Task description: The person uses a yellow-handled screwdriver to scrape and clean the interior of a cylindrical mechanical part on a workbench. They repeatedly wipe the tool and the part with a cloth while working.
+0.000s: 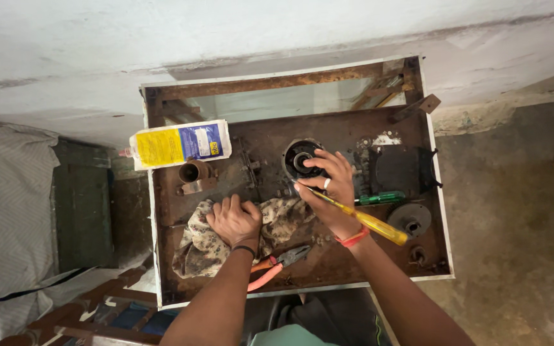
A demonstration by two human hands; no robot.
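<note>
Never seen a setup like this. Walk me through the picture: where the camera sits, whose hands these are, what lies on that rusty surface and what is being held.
There is one picture, taken by a camera on the person's head, looking straight down at their own two bare hands. They work over a rusty metal table beside a pale wall.

The left hand presses on a dirty patterned rag. The right hand holds a yellow-handled screwdriver while its fingertips rest on a round black part.

Also on the table: red-handled pliers, a green-handled screwdriver, a short rusty pipe piece, a black housing, a grey disc and a yellow and blue pouch at the back left edge.
</note>
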